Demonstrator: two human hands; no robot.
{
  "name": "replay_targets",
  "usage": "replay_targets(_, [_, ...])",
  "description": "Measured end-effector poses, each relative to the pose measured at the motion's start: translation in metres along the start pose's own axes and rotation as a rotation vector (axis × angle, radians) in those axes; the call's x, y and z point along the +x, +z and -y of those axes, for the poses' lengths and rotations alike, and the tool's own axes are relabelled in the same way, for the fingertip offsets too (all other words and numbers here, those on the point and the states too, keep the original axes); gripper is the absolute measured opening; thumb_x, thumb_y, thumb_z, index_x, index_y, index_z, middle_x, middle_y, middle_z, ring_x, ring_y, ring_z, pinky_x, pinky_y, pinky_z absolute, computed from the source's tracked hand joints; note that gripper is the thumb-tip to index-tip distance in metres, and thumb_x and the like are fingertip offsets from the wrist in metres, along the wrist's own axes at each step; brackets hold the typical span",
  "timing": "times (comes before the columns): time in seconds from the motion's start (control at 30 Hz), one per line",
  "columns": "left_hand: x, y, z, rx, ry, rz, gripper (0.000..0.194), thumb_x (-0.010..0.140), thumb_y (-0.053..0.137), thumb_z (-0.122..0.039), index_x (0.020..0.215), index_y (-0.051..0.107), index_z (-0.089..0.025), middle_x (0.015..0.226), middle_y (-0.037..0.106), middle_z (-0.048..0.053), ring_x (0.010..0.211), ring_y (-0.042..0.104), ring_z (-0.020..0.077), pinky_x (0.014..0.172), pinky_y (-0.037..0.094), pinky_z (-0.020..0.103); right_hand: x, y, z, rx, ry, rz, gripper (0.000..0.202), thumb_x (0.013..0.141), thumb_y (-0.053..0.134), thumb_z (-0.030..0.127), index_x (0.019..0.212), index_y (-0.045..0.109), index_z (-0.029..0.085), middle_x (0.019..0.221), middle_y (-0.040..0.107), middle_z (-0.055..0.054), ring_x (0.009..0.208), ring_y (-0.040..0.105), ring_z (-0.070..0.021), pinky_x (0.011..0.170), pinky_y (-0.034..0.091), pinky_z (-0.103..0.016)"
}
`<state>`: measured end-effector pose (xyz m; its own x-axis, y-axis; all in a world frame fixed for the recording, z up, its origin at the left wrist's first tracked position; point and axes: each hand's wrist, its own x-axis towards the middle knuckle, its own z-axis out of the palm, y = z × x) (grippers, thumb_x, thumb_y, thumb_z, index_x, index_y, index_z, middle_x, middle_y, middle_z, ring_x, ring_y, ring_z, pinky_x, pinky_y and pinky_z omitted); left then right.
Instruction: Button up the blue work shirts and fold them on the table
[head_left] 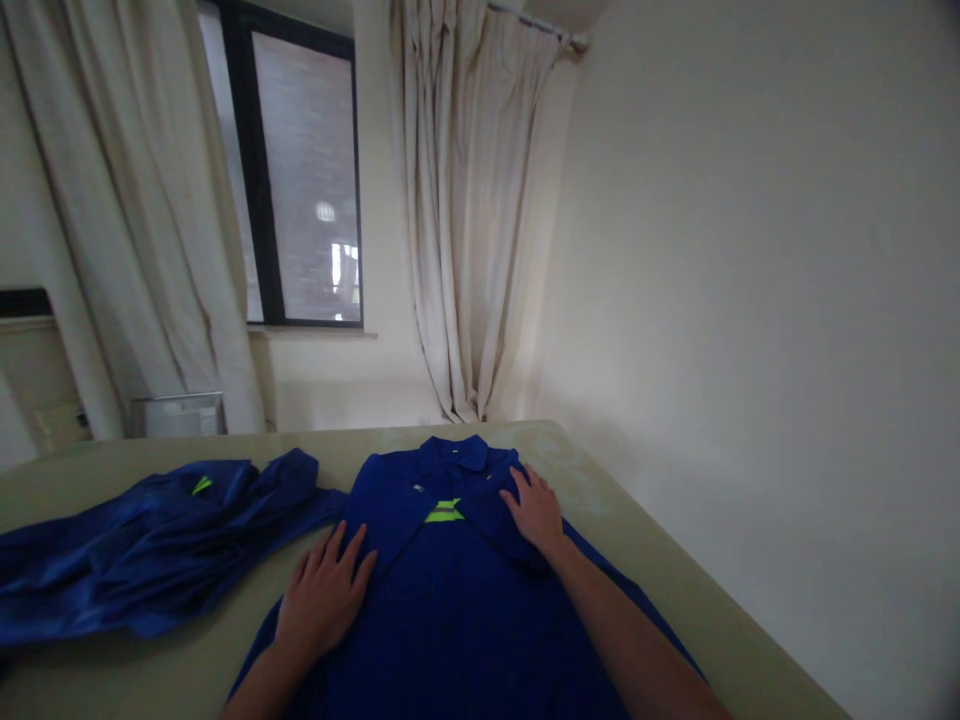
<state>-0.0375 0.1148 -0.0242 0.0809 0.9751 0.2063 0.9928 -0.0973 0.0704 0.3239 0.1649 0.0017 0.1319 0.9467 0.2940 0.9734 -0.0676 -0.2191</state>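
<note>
One blue collared garment [450,610] shows a yellow-green band [444,516].

Jacket [450,620] that was matt cloth, garment [150,550] beside it that was wrinkled cloth with faint sheen, curtains [480,200] that were matt cloth, windowpane [307,150] that was glossy glass, wall [750,300] that looked smooth

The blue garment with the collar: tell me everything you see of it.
The blue garment, apparently cloth, lies spread on a pale green surface, collar at the far end. Below the collar shows a yellow-green strip with a greyish band; left of it is a small pale mark. The left hand rests on the garment's left side, the right hand near its right shoulder. The near end runs out of view.
</note>
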Motion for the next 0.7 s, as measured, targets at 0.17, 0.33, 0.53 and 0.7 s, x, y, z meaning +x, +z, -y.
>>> replay_targets(0.17, [0.026,-0.013,0.008,-0.055,-0.074,0.032,0.051,0.101,0.03,-0.047,0.123,0.063,-0.015,0.129,0.064,0.017,0.113,0.065,0.0325,0.097,0.05,0.046,0.031,0.004,-0.012,0.031,0.098,-0.03,0.037,0.098,0.048,0.02,0.132,0.06,0.019,0.125,0.069,-0.011,0.117,0.063,-0.0239,0.101,0.044,-0.031])
replay_targets(0.33, [0.061,-0.014,0.015,-0.104,-0.193,0.031,0.048,0.101,0.032,-0.046,0.124,0.058,-0.013,0.122,0.065,0.018,0.102,0.07,0.0336,0.085,0.053,0.044,0.051,0.003,-0.034,0.011,0.232,-0.07,0.048,0.096,0.033,0.006,0.137,0.054,0.018,0.122,0.067,-0.013,0.109,0.066,-0.0225,0.093,0.047,-0.03])
replay_targets(0.53, [0.084,-0.017,0.042,-0.232,-0.271,0.142,0.032,0.1,0.038,-0.036,0.103,0.066,-0.022,0.106,0.074,0.01,0.099,0.072,0.0284,0.079,0.053,0.037,0.058,-0.001,-0.041,-0.036,0.238,-0.022,0.046,0.091,0.041,0.005,0.129,0.066,0.01,0.128,0.064,-0.02,0.118,0.062,-0.0282,0.102,0.044,-0.034])
replay_targets(0.7, [0.075,-0.006,0.028,-0.061,-0.105,-0.058,0.049,0.1,0.034,-0.036,0.139,0.054,-0.013,0.136,0.063,0.018,0.123,0.061,0.0325,0.099,0.049,0.046,0.037,0.01,-0.026,-0.103,0.031,-0.055,0.047,0.102,0.039,0.027,0.145,0.056,0.019,0.155,0.048,-0.012,0.142,0.042,-0.0286,0.117,0.031,-0.039])
